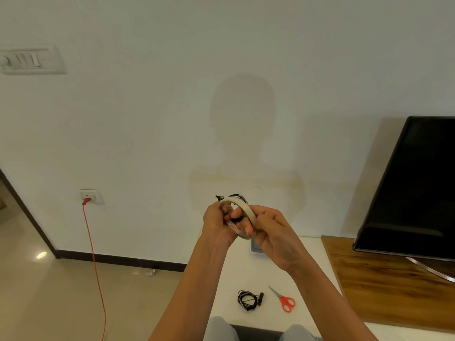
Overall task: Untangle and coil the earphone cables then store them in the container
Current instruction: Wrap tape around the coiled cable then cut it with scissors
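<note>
Both my hands are raised in front of the wall, holding a beige roll of tape (pixel 242 205). My left hand (pixel 218 223) grips the roll's left side together with a coiled black earphone cable (pixel 236 196), whose plug and loops stick out above the roll. My right hand (pixel 273 232) grips the roll's right side, fingers through its hole. A second black earphone cable (pixel 248 300) lies coiled on the white table (pixel 310 286) below. A grey container (pixel 254 248) shows only as a corner behind my right hand.
Red-handled scissors (pixel 284 300) lie right of the coiled earphones. A black TV (pixel 416 188) stands on a wooden board (pixel 374 286) at the right. A red cable (pixel 94 267) hangs from a wall socket (pixel 89 196) at the left over the tiled floor.
</note>
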